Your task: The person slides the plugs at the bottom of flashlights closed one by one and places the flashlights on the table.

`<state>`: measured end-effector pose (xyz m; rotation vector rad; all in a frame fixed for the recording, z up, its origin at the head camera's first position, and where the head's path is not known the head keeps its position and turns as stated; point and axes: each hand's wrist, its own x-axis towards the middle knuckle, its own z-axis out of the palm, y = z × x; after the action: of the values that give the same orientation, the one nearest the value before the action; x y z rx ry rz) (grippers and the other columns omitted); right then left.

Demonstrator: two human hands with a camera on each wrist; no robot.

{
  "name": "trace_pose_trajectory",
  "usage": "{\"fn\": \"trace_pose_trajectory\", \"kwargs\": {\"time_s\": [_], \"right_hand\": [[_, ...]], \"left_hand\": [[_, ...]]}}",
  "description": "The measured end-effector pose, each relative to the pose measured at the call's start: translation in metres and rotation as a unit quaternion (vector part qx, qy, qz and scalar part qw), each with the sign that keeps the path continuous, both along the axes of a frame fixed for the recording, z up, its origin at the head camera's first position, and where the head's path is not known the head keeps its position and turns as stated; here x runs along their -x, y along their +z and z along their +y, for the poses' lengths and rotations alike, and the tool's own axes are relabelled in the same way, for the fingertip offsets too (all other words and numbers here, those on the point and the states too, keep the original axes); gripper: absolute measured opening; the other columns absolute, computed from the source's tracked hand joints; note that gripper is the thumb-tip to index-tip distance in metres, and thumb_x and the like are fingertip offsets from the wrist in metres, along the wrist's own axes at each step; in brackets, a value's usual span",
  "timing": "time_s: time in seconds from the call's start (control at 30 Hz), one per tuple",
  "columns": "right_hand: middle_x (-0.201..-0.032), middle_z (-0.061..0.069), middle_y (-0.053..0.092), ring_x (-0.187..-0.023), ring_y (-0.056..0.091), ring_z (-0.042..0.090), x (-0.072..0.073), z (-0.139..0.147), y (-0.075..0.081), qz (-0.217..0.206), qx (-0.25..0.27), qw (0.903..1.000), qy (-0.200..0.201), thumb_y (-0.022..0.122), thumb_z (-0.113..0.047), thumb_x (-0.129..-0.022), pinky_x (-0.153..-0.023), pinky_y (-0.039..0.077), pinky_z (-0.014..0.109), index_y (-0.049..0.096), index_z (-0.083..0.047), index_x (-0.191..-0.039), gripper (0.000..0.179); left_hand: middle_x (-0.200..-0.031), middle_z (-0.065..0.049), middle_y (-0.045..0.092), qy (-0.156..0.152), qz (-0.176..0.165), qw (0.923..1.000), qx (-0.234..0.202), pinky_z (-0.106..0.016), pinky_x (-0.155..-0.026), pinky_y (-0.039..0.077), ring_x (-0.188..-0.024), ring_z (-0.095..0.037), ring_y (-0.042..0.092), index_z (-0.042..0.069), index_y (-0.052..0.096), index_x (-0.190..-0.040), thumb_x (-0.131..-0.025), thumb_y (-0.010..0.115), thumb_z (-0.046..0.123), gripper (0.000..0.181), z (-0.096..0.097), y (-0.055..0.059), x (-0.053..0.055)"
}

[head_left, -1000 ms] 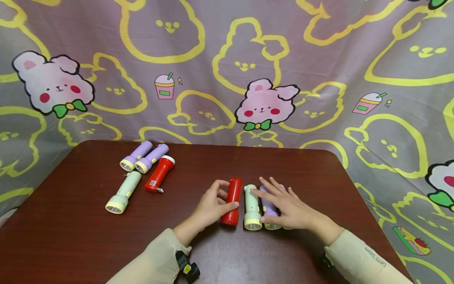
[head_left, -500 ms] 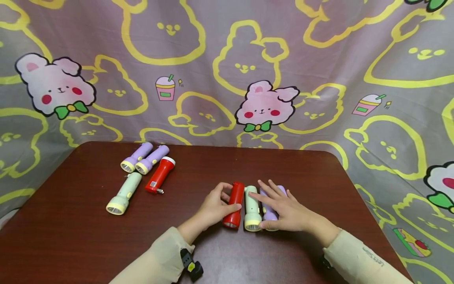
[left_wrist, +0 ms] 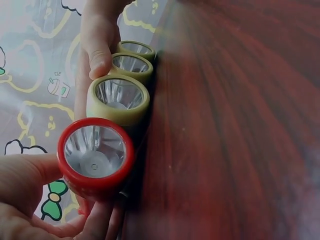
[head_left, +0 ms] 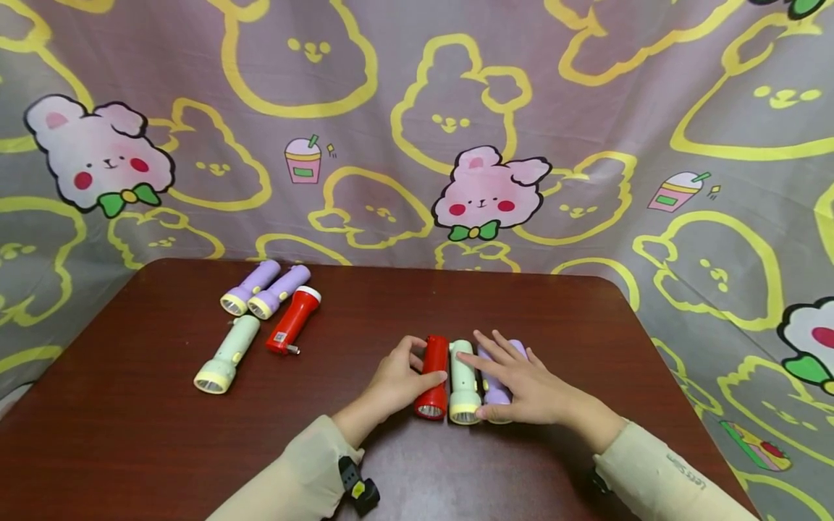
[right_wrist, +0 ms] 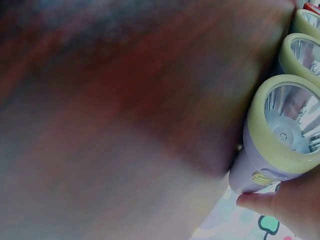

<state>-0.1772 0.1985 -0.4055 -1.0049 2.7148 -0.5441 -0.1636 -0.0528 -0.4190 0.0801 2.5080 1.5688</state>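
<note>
In the head view, my left hand (head_left: 399, 376) grips a red flashlight (head_left: 433, 376) with the thumb across it and fingers on its far side. Right beside it lies a pale green flashlight (head_left: 465, 383). Over the row's right end, my right hand (head_left: 534, 387) spreads its straight fingers across a purple flashlight (head_left: 496, 392), partly hiding it. A second purple flashlight is mostly covered there; its pale yellow head (right_wrist: 260, 117) shows large in the right wrist view, with my thumb (right_wrist: 257, 201) near its body. The left wrist view shows the lenses lined up, the red flashlight (left_wrist: 95, 155) nearest.
At the table's back left lie two purple flashlights (head_left: 250, 287), a red flashlight (head_left: 295, 318) with a white end cap, and a pale green flashlight (head_left: 229, 354). A cartoon-print cloth (head_left: 378, 130) hangs behind the dark wooden table (head_left: 130, 434).
My left hand has moved the red flashlight to the right, close against the green one, and turned it more upright in view. My right hand has shifted only slightly.
</note>
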Motion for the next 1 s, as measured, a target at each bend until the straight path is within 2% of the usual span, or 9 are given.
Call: {"fn": "trace_pose_trajectory", "kwargs": {"time_s": [0.17, 0.43, 0.6, 1.0], "right_hand": [[-0.168, 0.005, 0.016, -0.153, 0.013, 0.040, 0.0000, -0.0002, 0.0026, -0.003, -0.001, 1.0000, -0.001, 0.063, -0.068, -0.082, -0.105, 0.016, 0.082, 0.032, -0.044, -0.153, 0.081], [-0.168, 0.005, 0.017, -0.153, 0.014, 0.040, 0.0002, 0.0005, 0.0006, 0.001, -0.005, 1.0000, 0.003, 0.063, -0.069, -0.082, -0.104, 0.018, 0.082, 0.031, -0.045, -0.153, 0.081], [-0.168, 0.005, 0.016, -0.153, 0.012, 0.040, 0.0000, 0.0008, 0.0010, -0.008, 0.000, 1.0000, 0.001, 0.064, -0.069, -0.082, -0.105, 0.016, 0.082, 0.031, -0.045, -0.153, 0.081], [-0.168, 0.006, 0.016, -0.153, 0.012, 0.042, 0.0024, 0.0027, -0.0006, -0.016, 0.014, 0.9998, 0.006, 0.065, -0.066, -0.082, -0.103, 0.014, 0.084, 0.031, -0.040, -0.155, 0.085]], "left_hand": [[-0.094, -0.013, 0.064, 0.006, -0.005, 0.9998, 0.018, -0.030, -0.064, 0.052, -0.075, -0.020, 0.060, 0.003, 0.051, -0.129, -0.084, 0.078, 0.027, 0.058, 0.0019, 0.0014, 0.0008], [-0.087, -0.009, 0.062, -0.004, -0.005, 0.9982, 0.060, -0.028, -0.062, 0.048, -0.071, -0.018, 0.057, 0.004, 0.050, -0.128, -0.084, 0.079, 0.028, 0.058, 0.0038, 0.0016, -0.0001], [-0.084, -0.009, 0.061, -0.014, -0.008, 0.9979, 0.063, -0.028, -0.060, 0.047, -0.068, -0.018, 0.056, 0.002, 0.049, -0.127, -0.084, 0.079, 0.028, 0.058, 0.0034, 0.0039, -0.0009], [-0.091, -0.011, 0.064, -0.016, -0.008, 0.9984, 0.053, -0.029, -0.064, 0.048, -0.075, -0.018, 0.058, 0.000, 0.052, -0.128, -0.086, 0.077, 0.029, 0.057, 0.0045, 0.0023, 0.0001]]}}
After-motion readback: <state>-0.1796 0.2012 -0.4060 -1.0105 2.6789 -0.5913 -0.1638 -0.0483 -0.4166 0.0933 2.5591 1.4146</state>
